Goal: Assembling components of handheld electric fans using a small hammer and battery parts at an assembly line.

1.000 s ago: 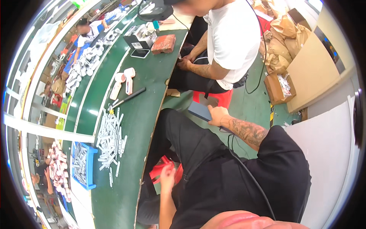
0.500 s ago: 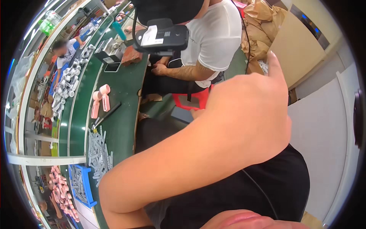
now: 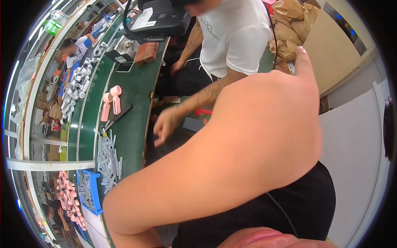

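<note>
prominently, the left hand (image 3: 269,124) fills three o'clock, one finger raised, others hidden; the right hand (image 3: 205,121) shows a fingertip beside a slate-grey box (image 3: 191,124) at centre. neither grip can be told. grey strips (image 3: 108,161) lie loose, untouched, on the desk (image 3: 134,144) at eight o'clock.

A white paper label (image 3: 143,19) is bearing print too small to read on a black boxy head-worn device (image 3: 175,27). Dark script lettering (image 3: 209,28) is crossing a white short-sleeved T-shirt (image 3: 244,41), illegibly. Blurred blue and orange marks are glowing on a tall beige cabinet's dark panel (image 3: 336,17).
</note>
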`<state>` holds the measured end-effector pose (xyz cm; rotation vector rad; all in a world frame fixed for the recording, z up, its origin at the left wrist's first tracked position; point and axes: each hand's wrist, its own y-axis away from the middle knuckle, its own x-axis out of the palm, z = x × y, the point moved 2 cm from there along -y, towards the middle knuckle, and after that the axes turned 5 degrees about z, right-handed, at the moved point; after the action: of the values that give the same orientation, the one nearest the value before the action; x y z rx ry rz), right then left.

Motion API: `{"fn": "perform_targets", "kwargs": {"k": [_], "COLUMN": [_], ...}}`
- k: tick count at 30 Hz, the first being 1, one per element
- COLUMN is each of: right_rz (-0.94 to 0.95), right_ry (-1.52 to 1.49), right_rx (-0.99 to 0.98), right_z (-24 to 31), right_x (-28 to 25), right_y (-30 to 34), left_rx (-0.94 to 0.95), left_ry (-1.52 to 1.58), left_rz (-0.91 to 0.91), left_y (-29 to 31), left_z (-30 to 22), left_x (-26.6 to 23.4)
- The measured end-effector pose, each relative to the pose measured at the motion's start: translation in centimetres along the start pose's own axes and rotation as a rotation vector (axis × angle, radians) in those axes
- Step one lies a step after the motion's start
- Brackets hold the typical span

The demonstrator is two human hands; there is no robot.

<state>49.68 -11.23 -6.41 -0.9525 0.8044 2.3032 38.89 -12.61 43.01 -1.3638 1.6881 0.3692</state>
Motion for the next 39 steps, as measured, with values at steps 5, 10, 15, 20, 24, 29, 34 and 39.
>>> {"fn": "perform_targets", "kwargs": {"k": [5, 10, 15, 20, 24, 29, 34, 39], "right_rz": [0.03, -0.024, 0.114, 0.381, 0.689, 0.359, 0.171, -0.764], "right_ry": [-0.027, -0.062, 0.274, 0.477, 0.488, -0.241, -0.73, -0.996], "right_rx": [0.074, 0.239, -0.408, -0.679, -0.82, -0.563, -0.468, -0.556], "right_z": [2.6, -3.3, 10.6, 18.5, 23.9, 14.1, 15.5, 11.6], "right_x": [2.3, 4.6, -9.6, -8.4, -7.8, -21.8, -21.7, -33.7], "right_y": [-1.4, -6.2, 8.5, 12.6, 12.2, -1.4, 5.6, 8.7], "left_rx": [-0.263, -0.202, -0.81, -1.248, -1.145, -1.19, -1.184, -1.141], "left_ry": [-0.05, 0.2, 0.213, 1.043, 1.123, 1.21, 1.261, 1.317], "left_rz": [0.188, 0.027, -0.616, -0.777, -1.073, -1.082, -1.084, -0.974], "left_y": [2.3, 6.2, 29.3, 38.1, 39.6, 41.3, 42.7, 43.4], "left_z": [0.7, 4.1, 17.9, 18.8, 18.8, 18.4, 20.0, 20.7], "left_x": [0.0, 0.8, 7.1, 15.9, 17.7, 19.1, 19.9, 19.1]}}
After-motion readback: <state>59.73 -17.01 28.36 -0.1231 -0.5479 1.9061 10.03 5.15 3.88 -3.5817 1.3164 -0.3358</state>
